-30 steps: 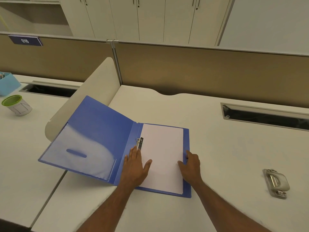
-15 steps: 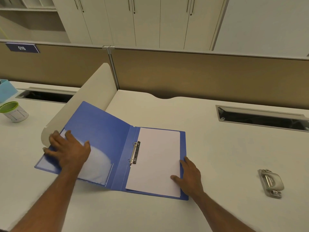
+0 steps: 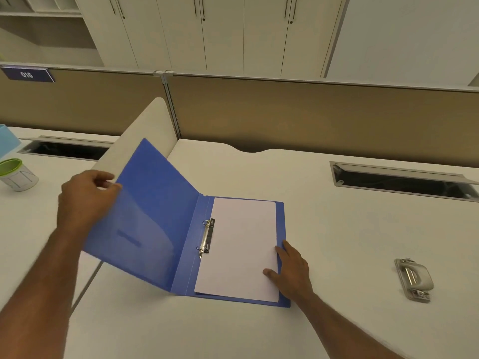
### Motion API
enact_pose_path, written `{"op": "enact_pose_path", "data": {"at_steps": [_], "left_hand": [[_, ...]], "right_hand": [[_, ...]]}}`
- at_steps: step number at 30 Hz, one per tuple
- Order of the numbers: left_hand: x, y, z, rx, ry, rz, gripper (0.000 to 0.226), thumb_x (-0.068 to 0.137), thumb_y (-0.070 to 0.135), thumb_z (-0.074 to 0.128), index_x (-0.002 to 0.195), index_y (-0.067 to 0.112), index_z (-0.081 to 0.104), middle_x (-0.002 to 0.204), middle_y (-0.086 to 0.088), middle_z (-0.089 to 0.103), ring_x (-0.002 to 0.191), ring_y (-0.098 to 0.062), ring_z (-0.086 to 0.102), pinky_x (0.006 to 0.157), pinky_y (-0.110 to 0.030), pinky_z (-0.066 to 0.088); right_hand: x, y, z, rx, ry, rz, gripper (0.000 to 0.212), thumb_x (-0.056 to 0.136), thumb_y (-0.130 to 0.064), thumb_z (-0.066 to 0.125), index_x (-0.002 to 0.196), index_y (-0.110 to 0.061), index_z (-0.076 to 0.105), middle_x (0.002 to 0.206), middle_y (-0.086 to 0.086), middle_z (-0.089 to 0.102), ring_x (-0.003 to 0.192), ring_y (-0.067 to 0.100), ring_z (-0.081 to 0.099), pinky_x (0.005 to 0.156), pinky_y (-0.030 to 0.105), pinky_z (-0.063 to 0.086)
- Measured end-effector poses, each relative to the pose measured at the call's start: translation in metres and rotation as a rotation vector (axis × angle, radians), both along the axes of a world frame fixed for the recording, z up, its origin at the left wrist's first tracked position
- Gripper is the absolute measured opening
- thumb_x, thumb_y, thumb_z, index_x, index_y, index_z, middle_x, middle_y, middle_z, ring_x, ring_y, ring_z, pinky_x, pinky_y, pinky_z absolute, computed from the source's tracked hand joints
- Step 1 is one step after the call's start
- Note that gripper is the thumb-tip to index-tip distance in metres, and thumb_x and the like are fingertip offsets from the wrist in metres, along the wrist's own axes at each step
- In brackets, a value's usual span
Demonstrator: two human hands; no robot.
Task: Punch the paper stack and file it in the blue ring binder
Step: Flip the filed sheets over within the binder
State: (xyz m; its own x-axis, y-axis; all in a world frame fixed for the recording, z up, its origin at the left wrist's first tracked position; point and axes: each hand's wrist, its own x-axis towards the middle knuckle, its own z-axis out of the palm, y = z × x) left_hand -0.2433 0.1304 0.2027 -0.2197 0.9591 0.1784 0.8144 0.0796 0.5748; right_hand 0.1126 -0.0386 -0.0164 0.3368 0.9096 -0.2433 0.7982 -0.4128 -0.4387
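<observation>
Gripping the raised front cover of the blue ring binder (image 3: 155,203) at the surface's (image 3: 337,229) left edge, the left hand (image 3: 85,200) curls round it. The right hand (image 3: 293,270) lies flat, fingers straight, on the paper stack (image 3: 238,244) seated on the rings (image 3: 206,238). A rounded divider (image 3: 147,120) stands just behind the cover; a hole punch (image 3: 414,279) lies well apart, toward the right edge.

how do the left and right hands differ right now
The left hand grips the outer edge of the front cover, fingers curled; the right hand lies flat, fingers straight, on the paper stack edge. The left hand is raised with the tilted cover; the right hand rests low. Both touch the blue ring binder.
</observation>
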Motion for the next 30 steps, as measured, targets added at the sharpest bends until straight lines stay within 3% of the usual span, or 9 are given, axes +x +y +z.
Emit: {"op": "enact_pose_path", "data": {"at_steps": [5,8,11,14,16,21,23,28,30], "left_hand": [[0.052,-0.016,0.020,-0.107,-0.310,-0.410,0.016,0.085,0.013,0.067,0.101,0.019,0.066,0.085,-0.004,0.068,0.062,-0.010,0.066,0.066,-0.034,0.054],[0.087,-0.025,0.002,-0.161,-0.466,-0.534,0.018,0.087,0.021,0.066,0.105,0.018,0.066,0.093,0.000,0.069,0.074,-0.011,0.066,0.067,-0.034,0.057],[0.114,-0.033,-0.030,-0.172,-0.542,-0.631,0.038,0.081,0.051,0.058,0.107,0.024,0.066,0.102,0.004,0.070,0.093,-0.013,0.065,0.079,-0.035,0.055],[0.131,-0.041,-0.074,-0.174,-0.427,-0.707,0.060,0.078,0.065,0.042,0.123,0.028,0.058,0.128,0.007,0.059,0.118,-0.007,0.053,0.103,-0.034,0.043],[0.136,-0.048,-0.103,-0.206,-0.277,-0.759,0.073,0.078,0.076,0.033,0.137,0.035,0.043,0.149,0.007,0.039,0.137,-0.006,0.034,0.115,-0.033,0.027],[0.158,-0.065,-0.153,-0.220,0.029,-0.850,0.092,0.068,0.091,0.014,0.147,0.044,0.012,0.160,0.011,-0.007,0.147,-0.009,-0.011,0.120,-0.044,-0.004],[0.170,-0.072,-0.165,-0.181,0.157,-0.893,0.091,0.070,0.090,0.013,0.148,0.044,0.004,0.158,0.012,-0.017,0.145,-0.011,-0.022,0.119,-0.046,-0.012],[0.187,-0.084,-0.191,-0.094,0.416,-0.911,0.094,0.074,0.086,0.011,0.151,0.034,0.001,0.159,0.004,-0.015,0.146,-0.015,-0.019,0.117,-0.047,-0.012],[0.192,-0.086,-0.202,-0.061,0.455,-0.932,0.093,0.077,0.085,0.015,0.152,0.031,0.007,0.161,0.000,-0.005,0.147,-0.016,-0.014,0.115,-0.049,-0.008]], "right_hand": [[0.001,0.002,0.001,-0.016,0.002,0.010,0.079,0.083,-0.061,0.055,0.148,-0.025,0.026,0.161,-0.004,0.011,0.147,0.017,0.016,0.119,0.037,0.015],[0.001,0.004,0.009,-0.029,0.081,0.002,0.082,0.080,-0.066,0.054,0.147,-0.026,0.029,0.160,-0.004,0.016,0.146,0.017,0.020,0.119,0.038,0.018],[0.002,0.004,0.028,0.083,0.375,-0.131,0.075,0.080,-0.064,0.054,0.142,-0.024,0.039,0.153,-0.002,0.036,0.140,0.018,0.035,0.116,0.038,0.027],[0.003,0.005,0.056,0.255,0.809,-0.253,0.058,0.083,-0.056,0.058,0.130,-0.023,0.051,0.135,-0.001,0.057,0.124,0.017,0.055,0.108,0.032,0.038],[0.005,0.005,0.073,0.301,1.063,-0.284,0.063,0.080,-0.059,0.055,0.130,-0.020,0.053,0.123,0.000,0.066,0.108,0.019,0.066,0.102,0.037,0.047],[0.012,-0.002,0.086,0.395,1.454,-0.370,0.051,0.083,-0.048,0.059,0.129,-0.026,0.052,0.121,0.006,0.067,0.107,0.031,0.066,0.089,0.046,0.052],[0.015,-0.005,0.082,0.387,1.343,-0.357,0.058,0.077,-0.047,0.063,0.130,-0.029,0.048,0.120,0.003,0.067,0.105,0.026,0.067,0.088,0.043,0.053],[0.022,-0.016,0.057,0.288,0.598,-0.215,0.056,0.082,-0.018,0.071,0.132,-0.024,0.046,0.127,-0.003,0.057,0.088,0.007,0.065,0.070,0.015,0.053],[0.021,-0.023,0.042,0.197,0.497,-0.148,0.062,0.082,-0.025,0.071,0.137,-0.020,0.043,0.137,-0.002,0.052,0.101,0.011,0.062,0.084,0.021,0.052]]}}
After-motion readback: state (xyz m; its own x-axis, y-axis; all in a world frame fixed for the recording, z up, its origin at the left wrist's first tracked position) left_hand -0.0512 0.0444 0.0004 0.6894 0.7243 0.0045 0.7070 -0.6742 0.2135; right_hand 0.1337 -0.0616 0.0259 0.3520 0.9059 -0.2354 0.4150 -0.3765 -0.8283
